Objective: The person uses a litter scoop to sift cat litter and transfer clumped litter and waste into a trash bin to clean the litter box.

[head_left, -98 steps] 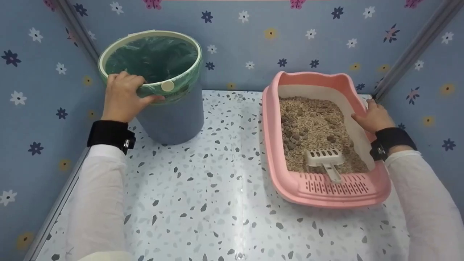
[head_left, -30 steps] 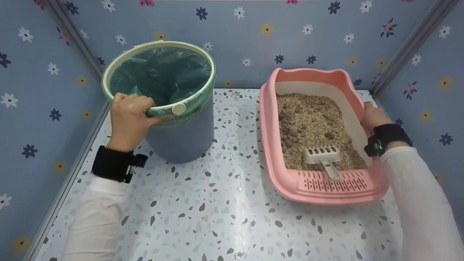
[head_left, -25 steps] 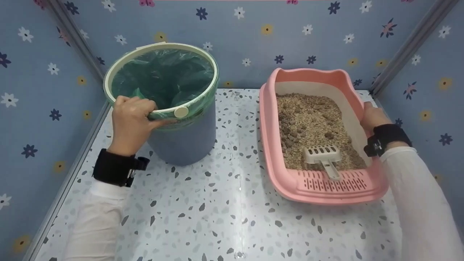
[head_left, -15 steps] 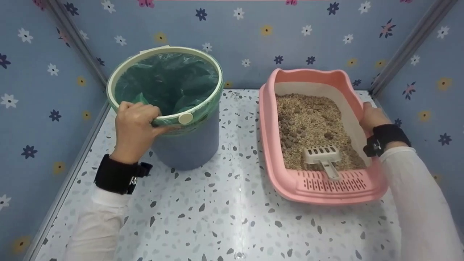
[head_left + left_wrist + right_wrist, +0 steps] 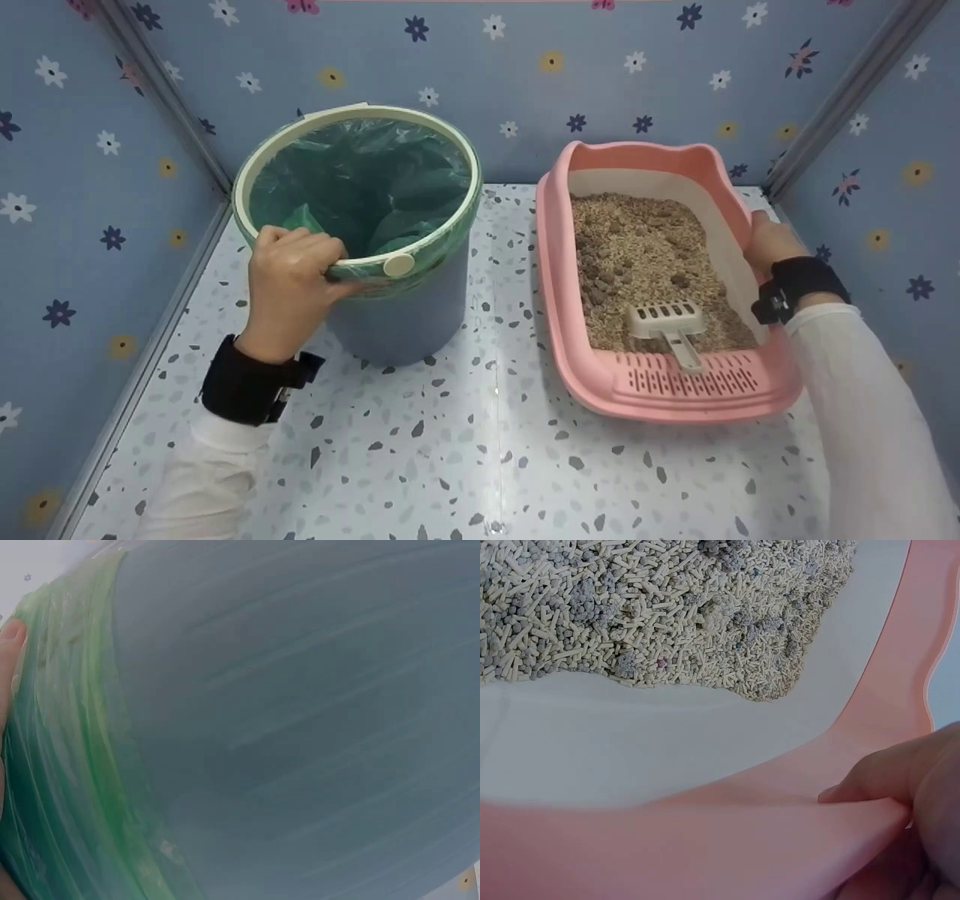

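My left hand (image 5: 292, 289) grips the near rim of a blue-grey trash can (image 5: 405, 330), fingers over the cream ring and thumb outside. A green trash bag (image 5: 360, 180) lines the can and folds over its edge; in the left wrist view the folded bag (image 5: 90, 727) lies beside the thumb. My right hand (image 5: 772, 244) holds the right side wall of a pink litter box (image 5: 559, 322), with the thumb (image 5: 877, 774) on the inner face and the other fingers mostly hidden outside. Inside lies cat litter (image 5: 645, 255) with grey clumps. A beige litter scoop (image 5: 667, 322) rests on it, its handle over the slotted front.
Speckled white floor (image 5: 450, 450) lies under both containers. Blue flowered walls (image 5: 495, 75) stand at the back and both sides. The trash can is near the left back corner, the litter box by the right wall.
The trash can has come toward me and to the right, with my left hand on its rim. My right hand has closed on the litter box's side; the box has barely shifted in view.
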